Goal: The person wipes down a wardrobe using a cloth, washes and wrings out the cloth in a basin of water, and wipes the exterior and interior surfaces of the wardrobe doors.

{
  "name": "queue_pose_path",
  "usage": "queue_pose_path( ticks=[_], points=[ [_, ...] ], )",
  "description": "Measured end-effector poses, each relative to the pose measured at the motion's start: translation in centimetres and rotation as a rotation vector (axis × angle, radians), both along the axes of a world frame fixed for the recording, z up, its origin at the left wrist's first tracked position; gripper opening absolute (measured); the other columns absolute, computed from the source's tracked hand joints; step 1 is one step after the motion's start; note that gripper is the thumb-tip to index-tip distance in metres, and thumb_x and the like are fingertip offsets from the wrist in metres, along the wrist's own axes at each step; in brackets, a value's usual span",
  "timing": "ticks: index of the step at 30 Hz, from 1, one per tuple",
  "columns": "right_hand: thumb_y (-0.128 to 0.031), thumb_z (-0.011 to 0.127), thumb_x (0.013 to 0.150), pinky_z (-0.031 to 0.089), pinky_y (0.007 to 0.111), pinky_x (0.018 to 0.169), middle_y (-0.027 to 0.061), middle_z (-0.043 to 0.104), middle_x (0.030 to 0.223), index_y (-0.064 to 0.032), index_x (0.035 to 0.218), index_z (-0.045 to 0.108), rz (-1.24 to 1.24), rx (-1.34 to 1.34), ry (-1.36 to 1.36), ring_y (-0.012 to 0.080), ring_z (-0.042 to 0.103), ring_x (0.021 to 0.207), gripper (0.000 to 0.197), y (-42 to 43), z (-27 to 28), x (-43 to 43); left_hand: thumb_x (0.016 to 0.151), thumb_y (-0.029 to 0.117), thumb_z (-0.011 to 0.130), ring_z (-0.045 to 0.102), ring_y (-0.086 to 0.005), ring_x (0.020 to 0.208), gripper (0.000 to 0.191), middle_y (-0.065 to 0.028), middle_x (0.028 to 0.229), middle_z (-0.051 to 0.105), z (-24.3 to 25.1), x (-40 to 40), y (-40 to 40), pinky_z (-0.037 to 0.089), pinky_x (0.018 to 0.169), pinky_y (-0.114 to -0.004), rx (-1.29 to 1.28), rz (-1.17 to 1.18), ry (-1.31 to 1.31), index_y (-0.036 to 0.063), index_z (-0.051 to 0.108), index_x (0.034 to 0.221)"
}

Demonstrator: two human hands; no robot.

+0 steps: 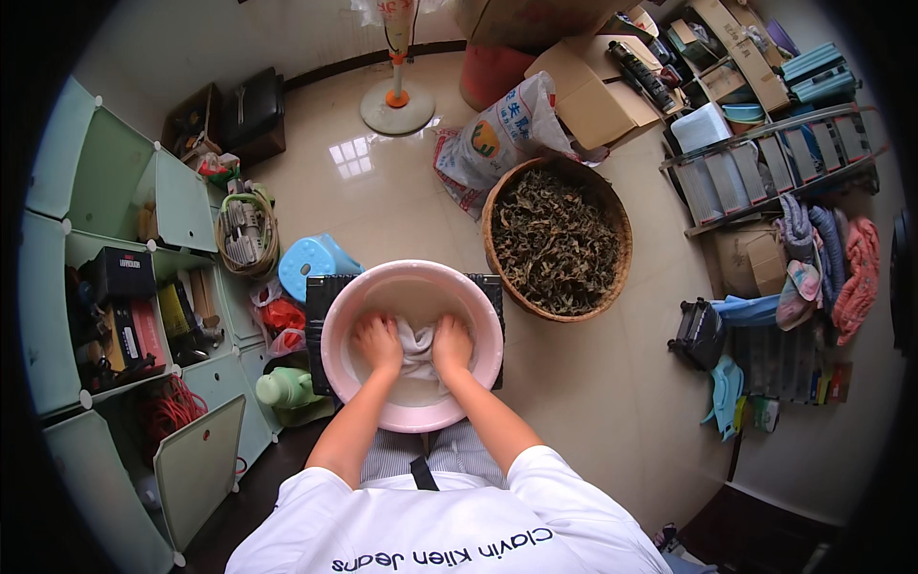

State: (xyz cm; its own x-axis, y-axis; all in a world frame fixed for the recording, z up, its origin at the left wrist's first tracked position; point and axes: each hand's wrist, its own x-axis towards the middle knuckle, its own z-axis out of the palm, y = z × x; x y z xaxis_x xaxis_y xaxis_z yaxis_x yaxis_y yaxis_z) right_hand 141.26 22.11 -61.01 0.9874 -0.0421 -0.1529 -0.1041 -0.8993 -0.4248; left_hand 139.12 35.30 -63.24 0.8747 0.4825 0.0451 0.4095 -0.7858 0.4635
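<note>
A pink plastic basin (484,308) holding cloudy water rests on a black crate (315,337). Inside it lies a wet white cloth (417,346), bunched between my two hands. My left hand (453,344) is at the cloth's right side, fingers pointing away from me and partly in the water. On the cloth's other side, my right hand (379,343) rests in the basin with its fingers somewhat spread. Both hands touch or nearly touch the cloth; whether the fingers grip it cannot be told, as the palms are hidden.
A woven basket of dried leaves (559,240) stands to the right, beside a printed plastic sack (495,136). At the left are a blue stool (312,265), a green thermos flask (283,387) and cube cabinets with an open door (197,473). A folding ladder (774,168) is far right.
</note>
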Motion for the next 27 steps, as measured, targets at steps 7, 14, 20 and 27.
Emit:
queue_pose_path(
  ticks=[7, 14, 20, 27],
  points=[
    [-0.018, 0.046, 0.090, 0.048, 0.049, 0.069, 0.0185, 0.058, 0.092, -0.0036, 0.096, 0.051, 0.058, -0.085, -0.064, 0.0361, 0.060, 0.082, 0.017, 0.0, -1.2, 0.0, 0.090, 0.030, 0.050, 0.049, -0.0341, 0.102, 0.023, -0.0137, 0.103, 0.058, -0.4, 0.2, -0.7, 0.031, 0.088, -0.051, 0.019, -0.054, 0.005, 0.0079, 0.055, 0.092],
    [-0.020, 0.047, 0.092, 0.047, 0.049, 0.068, 0.0172, 0.058, 0.087, -0.0039, 0.094, 0.052, 0.018, 0.175, -0.196, 0.0372, 0.058, 0.078, 0.017, 1.9, 1.3, -0.7, 0.087, 0.027, 0.052, 0.050, -0.0299, 0.094, 0.018, -0.0088, 0.091, 0.057, 2.2, -1.1, -2.7, 0.033, 0.085, -0.045, -0.206, -0.242, -0.163, 0.0090, 0.056, 0.088],
    [-0.021, 0.051, 0.089, 0.048, 0.046, 0.066, 0.0149, 0.057, 0.085, -0.0055, 0.093, 0.052, 0.223, 0.081, -0.255, 0.0341, 0.058, 0.074, 0.016, 1.5, -0.5, -1.2, 0.086, 0.027, 0.053, 0.049, -0.0284, 0.090, 0.017, -0.0087, 0.090, 0.055, 1.0, -1.3, -2.1, 0.035, 0.080, -0.044, 0.036, -0.333, -0.021, 0.0105, 0.056, 0.088],
    [-0.019, 0.049, 0.091, 0.048, 0.047, 0.065, 0.0171, 0.059, 0.085, -0.0040, 0.092, 0.051, 0.161, 0.110, -0.198, 0.0353, 0.060, 0.076, 0.015, 0.9, 0.3, -1.2, 0.084, 0.026, 0.055, 0.050, -0.0299, 0.092, 0.017, -0.0095, 0.091, 0.055, 1.9, -2.0, -0.7, 0.037, 0.080, -0.045, -0.148, -0.325, -0.032, 0.0088, 0.055, 0.087]
  ],
)
